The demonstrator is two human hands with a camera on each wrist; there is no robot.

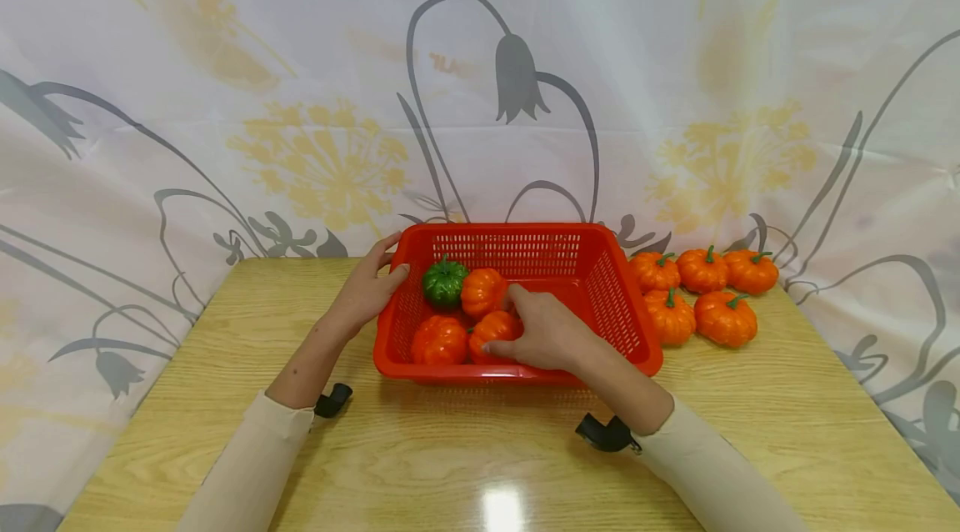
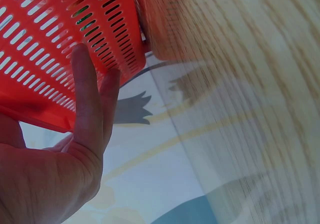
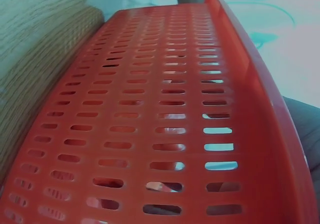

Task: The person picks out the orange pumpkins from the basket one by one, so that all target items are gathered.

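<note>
A red plastic basket (image 1: 480, 372) with slotted walls stands on the table. My left hand (image 1: 367, 286) holds its left rim, thumb over the edge. In the left wrist view, fingers (image 2: 87, 97) of that hand lie along the outer wall. Inside the basket, my right hand (image 1: 551, 330) grips a small orange pumpkin (image 1: 491, 332) near the front wall, thumb at its front side. Beside it are another orange pumpkin (image 1: 439, 340), one behind (image 1: 482, 292), and a green pumpkin (image 1: 446, 283) at the back left. The right wrist view shows the basket wall (image 3: 145, 109), with the hand mostly hidden.
Several orange pumpkins with green stems, such as the front one (image 1: 726, 319), sit right of the basket in two rows. The wooden table (image 1: 450, 449) ends at a flower-printed curtain (image 1: 315, 57) behind. Black wrist mounts (image 1: 606, 434) hang below both forearms.
</note>
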